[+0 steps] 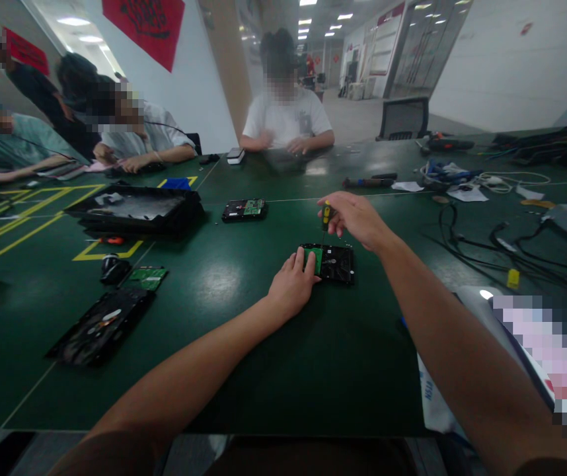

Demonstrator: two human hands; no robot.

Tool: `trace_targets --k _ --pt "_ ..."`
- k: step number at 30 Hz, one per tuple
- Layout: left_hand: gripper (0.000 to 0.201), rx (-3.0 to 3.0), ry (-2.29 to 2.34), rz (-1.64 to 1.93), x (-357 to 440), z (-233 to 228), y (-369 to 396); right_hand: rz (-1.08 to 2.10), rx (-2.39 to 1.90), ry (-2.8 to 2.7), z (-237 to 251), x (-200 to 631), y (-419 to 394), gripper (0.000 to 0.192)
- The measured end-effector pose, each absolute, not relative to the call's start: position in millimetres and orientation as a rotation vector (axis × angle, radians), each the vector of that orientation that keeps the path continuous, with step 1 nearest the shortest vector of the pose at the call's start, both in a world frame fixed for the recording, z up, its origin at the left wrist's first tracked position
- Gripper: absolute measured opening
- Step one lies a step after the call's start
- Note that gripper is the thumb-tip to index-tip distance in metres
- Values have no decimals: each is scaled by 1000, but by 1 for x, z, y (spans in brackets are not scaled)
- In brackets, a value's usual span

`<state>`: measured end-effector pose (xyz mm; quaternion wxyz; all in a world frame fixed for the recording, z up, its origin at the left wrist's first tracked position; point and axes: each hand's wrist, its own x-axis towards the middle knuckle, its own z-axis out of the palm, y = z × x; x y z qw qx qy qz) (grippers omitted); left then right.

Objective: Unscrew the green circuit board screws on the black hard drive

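Hard drive (330,263) lies on green table (224,344), left hand (291,285) flat, pinning its near-left edge; right hand (357,218) pinches screwdriver (326,215) above it. Tip could slip, gouging the board.

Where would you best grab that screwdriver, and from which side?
By its yellow-and-black handle, from above. The screwdriver stands nearly upright, tip down on the hard drive, so only the handle's top is free. The right hand grips it there, fingers wrapped round the handle. The left hand presses on the drive's near left edge, steadying it.
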<state>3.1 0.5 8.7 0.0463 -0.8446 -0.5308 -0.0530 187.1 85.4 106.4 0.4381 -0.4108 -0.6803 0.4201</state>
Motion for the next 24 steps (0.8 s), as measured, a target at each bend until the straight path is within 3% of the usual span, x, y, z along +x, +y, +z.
trace_targets --k 5,17,24 --pt "57 -2578 -1612 -181 2 5 2 914 -1070 -1739 104 190 86 30" --pt "57 -2567 -1607 -158 2 6 1 1042 -1024 -1669 105 187 88 30" --pt "57 -2564 -1588 -204 0 3 2 926 -1125 -1692 104 189 86 27"
